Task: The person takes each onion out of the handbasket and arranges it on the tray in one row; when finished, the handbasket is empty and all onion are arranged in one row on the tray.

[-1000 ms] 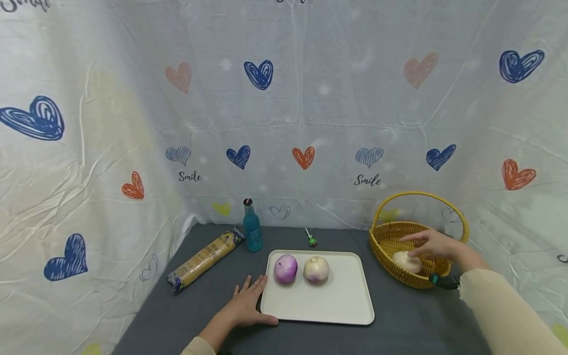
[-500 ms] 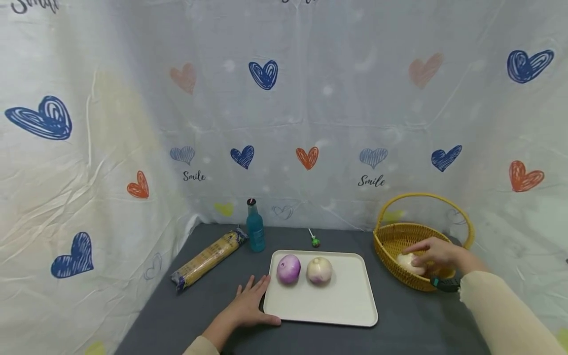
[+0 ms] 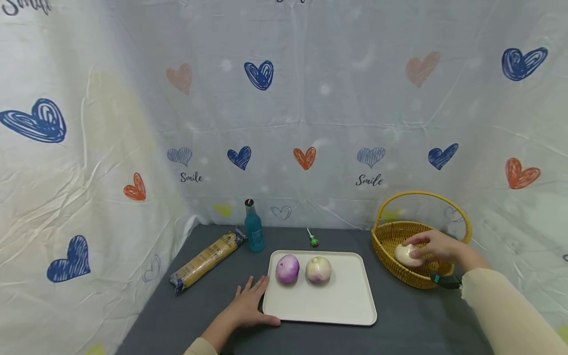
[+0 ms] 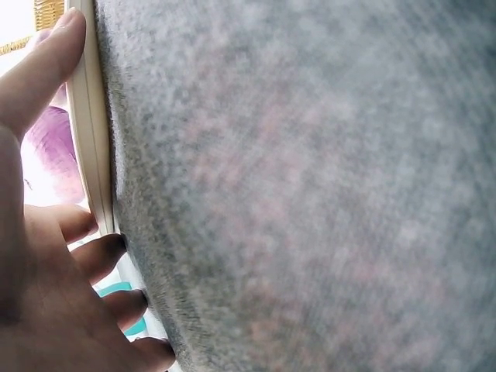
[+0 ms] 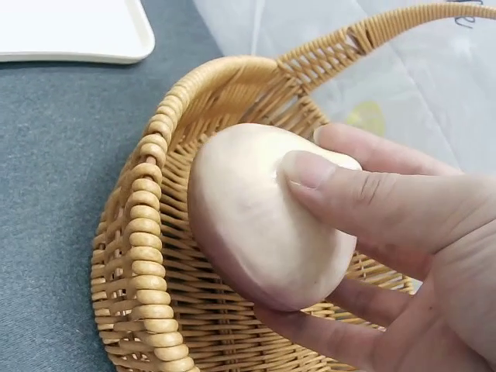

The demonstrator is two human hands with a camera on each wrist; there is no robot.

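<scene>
In the right wrist view my right hand (image 5: 411,225) grips a pale, smooth onion (image 5: 263,213) with a purple tinge underneath, thumb on one side and fingers behind. That onion is inside the yellow wicker basket (image 5: 147,232), above its woven bottom. My left hand (image 3: 246,308) lies at the left front corner of a cream tray (image 3: 326,308), fingers spread along its left side and thumb at the near edge. A purple onion (image 3: 287,269) and a whitish onion (image 3: 318,269) sit side by side on the tray's back left part.
Behind the tray lies a green lollipop (image 3: 313,241). A blue bottle (image 3: 254,229) stands to its left, beside a long packet of noodles (image 3: 206,259). The basket's arched handle (image 3: 421,193) rises over its opening. A heart-printed curtain (image 3: 284,123) hangs behind the grey table (image 3: 350,340).
My right hand has closed round the onion in the basket and raised it slightly. The left hand stays at the tray's corner. The head view shifts a little sideways.
</scene>
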